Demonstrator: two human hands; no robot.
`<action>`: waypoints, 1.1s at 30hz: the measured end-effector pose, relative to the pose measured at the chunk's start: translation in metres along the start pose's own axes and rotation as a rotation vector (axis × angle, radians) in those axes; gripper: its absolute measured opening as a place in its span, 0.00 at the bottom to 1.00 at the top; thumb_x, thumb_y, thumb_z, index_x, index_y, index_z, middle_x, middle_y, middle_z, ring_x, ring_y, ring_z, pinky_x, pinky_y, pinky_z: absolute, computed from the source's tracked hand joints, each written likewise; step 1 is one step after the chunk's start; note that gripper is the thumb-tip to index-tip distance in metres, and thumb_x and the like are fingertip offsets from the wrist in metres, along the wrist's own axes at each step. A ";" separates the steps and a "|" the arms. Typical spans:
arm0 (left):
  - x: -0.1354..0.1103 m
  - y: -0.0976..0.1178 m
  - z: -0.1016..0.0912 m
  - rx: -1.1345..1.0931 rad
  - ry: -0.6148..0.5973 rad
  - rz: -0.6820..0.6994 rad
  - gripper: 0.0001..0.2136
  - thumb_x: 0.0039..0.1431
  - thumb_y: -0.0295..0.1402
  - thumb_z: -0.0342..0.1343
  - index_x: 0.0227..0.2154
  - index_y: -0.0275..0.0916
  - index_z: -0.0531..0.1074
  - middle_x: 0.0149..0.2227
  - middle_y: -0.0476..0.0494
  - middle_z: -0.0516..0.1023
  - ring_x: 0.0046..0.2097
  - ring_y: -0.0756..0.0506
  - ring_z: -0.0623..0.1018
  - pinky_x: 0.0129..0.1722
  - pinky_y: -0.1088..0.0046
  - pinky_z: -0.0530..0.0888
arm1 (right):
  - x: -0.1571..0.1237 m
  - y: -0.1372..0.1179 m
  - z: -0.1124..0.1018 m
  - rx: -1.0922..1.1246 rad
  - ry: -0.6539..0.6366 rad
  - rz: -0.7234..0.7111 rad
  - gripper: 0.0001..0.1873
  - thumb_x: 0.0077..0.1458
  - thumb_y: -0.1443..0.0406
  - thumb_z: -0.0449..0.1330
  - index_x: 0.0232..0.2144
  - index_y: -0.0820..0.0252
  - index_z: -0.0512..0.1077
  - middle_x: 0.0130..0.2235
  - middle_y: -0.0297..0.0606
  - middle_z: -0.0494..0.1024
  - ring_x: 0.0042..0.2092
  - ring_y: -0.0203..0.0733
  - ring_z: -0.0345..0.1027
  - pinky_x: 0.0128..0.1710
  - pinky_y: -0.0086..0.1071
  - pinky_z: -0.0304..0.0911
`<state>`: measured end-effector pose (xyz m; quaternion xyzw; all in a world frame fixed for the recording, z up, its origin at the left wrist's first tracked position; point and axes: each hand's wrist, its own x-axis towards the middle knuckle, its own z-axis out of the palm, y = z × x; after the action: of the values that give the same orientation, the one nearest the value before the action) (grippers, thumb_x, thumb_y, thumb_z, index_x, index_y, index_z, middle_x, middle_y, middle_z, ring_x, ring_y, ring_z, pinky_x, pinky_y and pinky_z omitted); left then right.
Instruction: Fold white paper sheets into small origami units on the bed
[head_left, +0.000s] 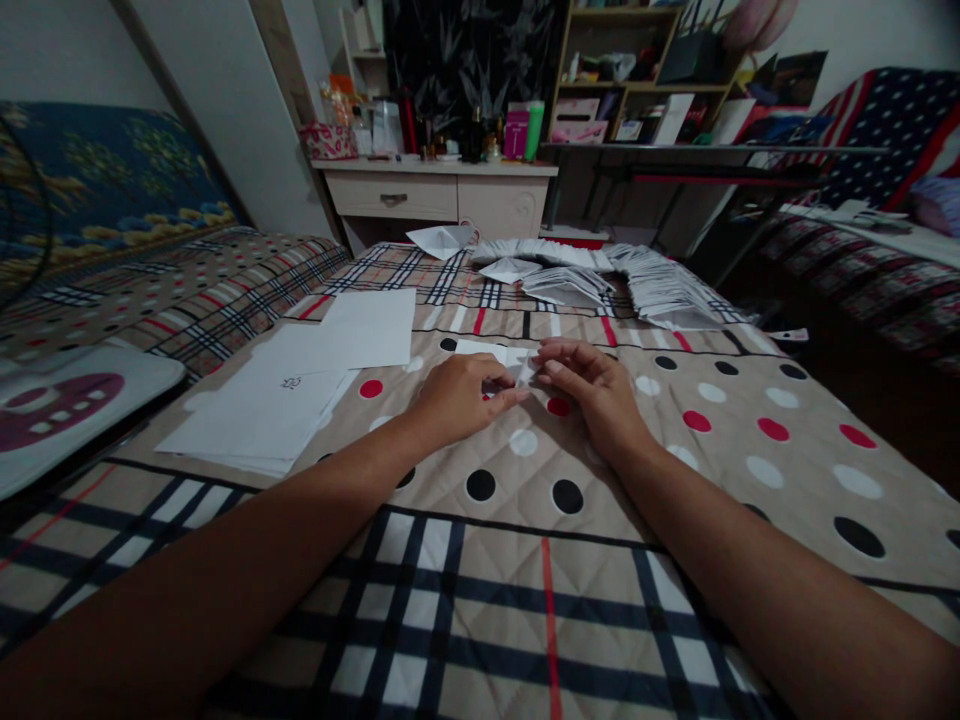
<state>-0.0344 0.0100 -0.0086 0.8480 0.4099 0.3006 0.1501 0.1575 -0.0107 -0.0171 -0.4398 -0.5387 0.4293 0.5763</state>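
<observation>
Between my hands, low over the bedspread, is a small folded sheet of white paper [491,350]. My left hand [465,395] is closed on its near left part, with the thumb stretched along the lower edge. My right hand [589,385] pinches its right end between thumb and fingers. Part of the paper is hidden behind the left fingers. To the left lies a stack of white sheets [247,410], the top one bearing a small dark printed mark. A squarish white sheet [371,328] overlaps the stack's far corner.
Farther back on the bedspread [480,600] sits a long curved row of folded papers [660,285], with a smaller folded bundle [568,287] and a folded paper piece [441,241] nearby. A white and purple object [67,405] stands at the left. A cluttered dresser [442,185] is beyond.
</observation>
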 end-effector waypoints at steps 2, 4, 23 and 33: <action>0.001 -0.002 0.002 -0.046 -0.005 -0.008 0.08 0.57 0.36 0.60 0.29 0.38 0.78 0.33 0.46 0.80 0.34 0.48 0.75 0.34 0.72 0.68 | 0.001 0.002 -0.001 -0.054 -0.047 -0.024 0.13 0.46 0.58 0.69 0.36 0.55 0.79 0.48 0.41 0.78 0.48 0.46 0.73 0.50 0.41 0.68; 0.002 -0.005 0.004 -0.106 -0.009 -0.024 0.06 0.56 0.33 0.61 0.27 0.37 0.78 0.32 0.46 0.80 0.33 0.48 0.75 0.34 0.72 0.68 | 0.001 0.002 -0.001 -0.091 -0.089 -0.047 0.11 0.47 0.60 0.69 0.35 0.54 0.79 0.53 0.41 0.76 0.54 0.48 0.69 0.55 0.44 0.64; 0.008 0.000 0.002 -0.444 0.032 -0.227 0.08 0.56 0.29 0.55 0.23 0.35 0.74 0.24 0.49 0.76 0.28 0.50 0.74 0.30 0.76 0.69 | -0.002 -0.001 0.004 -0.039 -0.008 0.069 0.23 0.45 0.62 0.68 0.46 0.55 0.74 0.38 0.37 0.80 0.32 0.38 0.72 0.30 0.31 0.67; 0.006 0.003 0.002 -0.420 0.011 -0.192 0.10 0.58 0.32 0.56 0.24 0.33 0.77 0.25 0.47 0.78 0.28 0.51 0.75 0.31 0.76 0.69 | 0.000 0.002 0.001 -0.210 0.035 -0.103 0.19 0.44 0.65 0.67 0.42 0.55 0.76 0.39 0.38 0.77 0.38 0.41 0.70 0.37 0.36 0.68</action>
<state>-0.0288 0.0132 -0.0063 0.7536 0.4180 0.3682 0.3489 0.1560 -0.0103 -0.0188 -0.4771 -0.5924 0.3324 0.5577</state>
